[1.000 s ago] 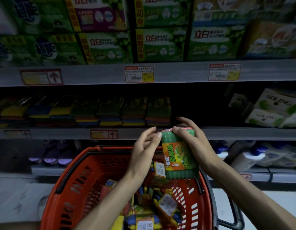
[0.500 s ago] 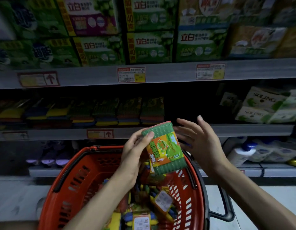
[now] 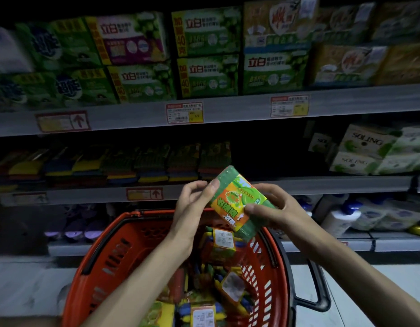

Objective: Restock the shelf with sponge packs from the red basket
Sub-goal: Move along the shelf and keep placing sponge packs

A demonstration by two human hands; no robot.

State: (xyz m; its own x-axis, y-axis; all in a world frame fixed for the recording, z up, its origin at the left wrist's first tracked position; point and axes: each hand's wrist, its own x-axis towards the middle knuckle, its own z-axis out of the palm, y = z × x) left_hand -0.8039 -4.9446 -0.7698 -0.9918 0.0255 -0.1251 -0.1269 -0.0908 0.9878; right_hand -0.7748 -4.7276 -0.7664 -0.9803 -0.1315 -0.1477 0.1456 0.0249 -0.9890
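Note:
A green sponge pack (image 3: 237, 199) with an orange label hangs tilted above the red basket (image 3: 105, 263). My left hand (image 3: 194, 204) holds its upper left edge with the thumb on top. My right hand (image 3: 272, 208) grips its lower right end, thumb across the label. Several more sponge packs (image 3: 218, 241) lie inside the basket. On the middle shelf (image 3: 298, 184) a row of stacked sponge packs (image 3: 143, 164) fills the left part, and a dark gap (image 3: 267, 156) lies to their right, straight behind the held pack.
Green and yellow boxed goods (image 3: 206, 53) fill the top shelf. White packs (image 3: 374, 149) stand at the right of the middle shelf. Bottles (image 3: 341, 218) sit on the lowest shelf at right. The basket's black handle (image 3: 317, 289) sticks out to the right.
The pack has tipped further to the left and risen a little. My right hand, apart from it half a second ago, now grips its lower end again.

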